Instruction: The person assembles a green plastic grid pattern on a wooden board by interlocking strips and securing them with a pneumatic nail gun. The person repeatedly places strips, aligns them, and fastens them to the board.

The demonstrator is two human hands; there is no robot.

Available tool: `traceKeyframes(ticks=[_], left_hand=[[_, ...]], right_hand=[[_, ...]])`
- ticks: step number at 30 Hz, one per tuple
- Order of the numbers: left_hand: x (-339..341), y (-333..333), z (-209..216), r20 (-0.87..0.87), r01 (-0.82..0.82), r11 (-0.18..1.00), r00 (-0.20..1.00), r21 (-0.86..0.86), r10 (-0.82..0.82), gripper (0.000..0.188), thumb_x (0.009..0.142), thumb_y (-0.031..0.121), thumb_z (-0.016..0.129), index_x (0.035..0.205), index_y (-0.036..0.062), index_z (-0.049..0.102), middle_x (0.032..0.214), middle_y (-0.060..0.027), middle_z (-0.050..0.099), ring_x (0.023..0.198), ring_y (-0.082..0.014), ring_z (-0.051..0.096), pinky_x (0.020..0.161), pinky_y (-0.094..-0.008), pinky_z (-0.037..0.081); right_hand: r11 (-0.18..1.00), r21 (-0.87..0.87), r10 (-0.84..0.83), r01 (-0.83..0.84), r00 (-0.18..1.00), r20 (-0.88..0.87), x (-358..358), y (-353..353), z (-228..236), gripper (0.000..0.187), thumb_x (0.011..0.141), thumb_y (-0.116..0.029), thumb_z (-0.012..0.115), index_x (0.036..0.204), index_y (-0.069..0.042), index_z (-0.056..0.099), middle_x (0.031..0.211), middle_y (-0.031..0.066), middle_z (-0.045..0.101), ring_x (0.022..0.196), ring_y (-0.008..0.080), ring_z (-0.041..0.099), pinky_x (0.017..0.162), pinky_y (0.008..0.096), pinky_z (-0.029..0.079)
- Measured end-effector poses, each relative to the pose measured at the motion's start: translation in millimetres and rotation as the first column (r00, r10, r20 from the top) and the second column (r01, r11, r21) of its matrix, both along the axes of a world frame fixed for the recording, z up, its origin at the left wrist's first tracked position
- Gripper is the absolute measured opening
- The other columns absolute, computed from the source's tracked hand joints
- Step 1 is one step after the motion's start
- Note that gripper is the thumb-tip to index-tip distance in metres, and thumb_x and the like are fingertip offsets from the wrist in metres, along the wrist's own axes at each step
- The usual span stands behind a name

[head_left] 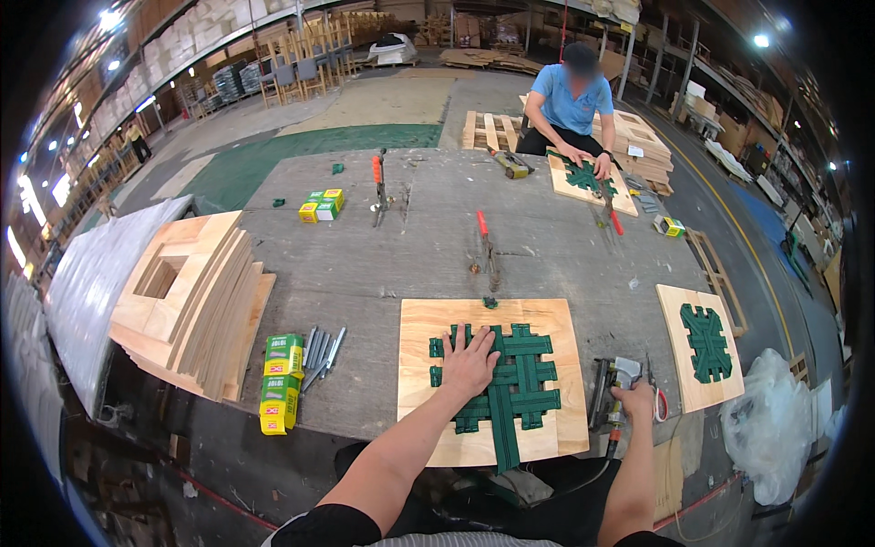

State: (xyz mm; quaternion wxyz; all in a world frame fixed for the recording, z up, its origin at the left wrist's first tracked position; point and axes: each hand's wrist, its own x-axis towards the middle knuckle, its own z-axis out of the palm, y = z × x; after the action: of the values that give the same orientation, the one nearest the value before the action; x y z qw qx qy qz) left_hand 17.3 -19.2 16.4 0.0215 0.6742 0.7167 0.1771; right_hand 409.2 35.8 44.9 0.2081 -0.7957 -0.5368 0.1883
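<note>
In front of me a square wooden panel (570, 342) lies on the grey table, with green webbing straps (524, 372) crossed over its middle. One strap hangs past the panel's near edge. My left hand (468, 366) rests on the upper left part of the webbing, fingers spread. To the right of the panel, my right hand (635, 399) is closed around a pneumatic staple gun (627, 370), with a hose at its lower end. Close beside that hand lie red-handled scissors (661, 404). A small green scrap (490, 303) sits at the panel's far edge.
Yellow-green staple boxes (279, 392) and metal staple strips (324, 356) lie left of my panel. Stacked wooden frames (187, 305) stand further left. Another webbed panel (700, 346) is at the right. Red-handled clamps (486, 251) lie mid-table. Across it, a person (570, 100) handles another webbed panel.
</note>
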Motion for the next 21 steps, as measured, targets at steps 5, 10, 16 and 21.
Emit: traceKeyframes(ticks=[5,10,16,21], left_hand=[[-2,0,0,-0.007,-0.007,1.000,1.000,-0.001,0.007,0.054,0.108,0.046,0.039,0.154,0.0191,0.045,0.164,0.0002,0.037,0.154,-0.0418,0.022,0.123,-0.0671,0.013],[-4,-1,-1,0.004,-0.020,1.000,1.000,0.021,0.020,0.054,0.108,0.046,0.039,0.154,0.0193,0.046,0.162,0.0001,0.040,0.154,-0.0422,0.024,0.122,-0.0676,0.014],[-4,-1,-4,0.002,-0.017,0.999,1.000,0.035,0.017,0.053,0.108,0.046,0.038,0.154,0.0205,0.046,0.162,0.0001,0.041,0.153,-0.0423,0.025,0.122,-0.0680,0.015],[-5,-1,-7,0.026,-0.022,0.995,0.999,0.095,0.019,0.051,0.107,0.045,0.042,0.151,0.0198,0.049,0.160,-0.0005,0.044,0.151,-0.0435,0.029,0.121,-0.0681,0.016]], right_hand=[[0.999,-0.040,-0.040,0.030,0.963,-0.266,-2,2,-5,0.045,0.065,-0.008,0.088,0.102,0.007,0.066,0.090,0.0164,0.071,0.080,0.0301,0.070,0.074,0.0411,0.056],[0.990,0.128,0.037,0.059,0.766,-0.642,-7,-1,15,0.028,0.072,-0.002,0.078,0.094,-0.001,0.060,0.077,0.0095,0.063,0.059,0.0221,0.063,0.051,0.0373,0.051],[0.992,0.118,0.123,-0.039,0.452,-0.884,-72,2,84,0.027,0.089,-0.022,0.076,0.099,-0.007,0.056,0.071,0.0039,0.057,0.050,0.0170,0.057,0.044,0.0346,0.049],[0.950,-0.039,0.131,-0.310,0.510,-0.850,-166,9,89,0.033,0.089,-0.023,0.080,0.108,-0.004,0.061,0.072,0.0040,0.061,0.050,0.0162,0.058,0.043,0.0332,0.049]])
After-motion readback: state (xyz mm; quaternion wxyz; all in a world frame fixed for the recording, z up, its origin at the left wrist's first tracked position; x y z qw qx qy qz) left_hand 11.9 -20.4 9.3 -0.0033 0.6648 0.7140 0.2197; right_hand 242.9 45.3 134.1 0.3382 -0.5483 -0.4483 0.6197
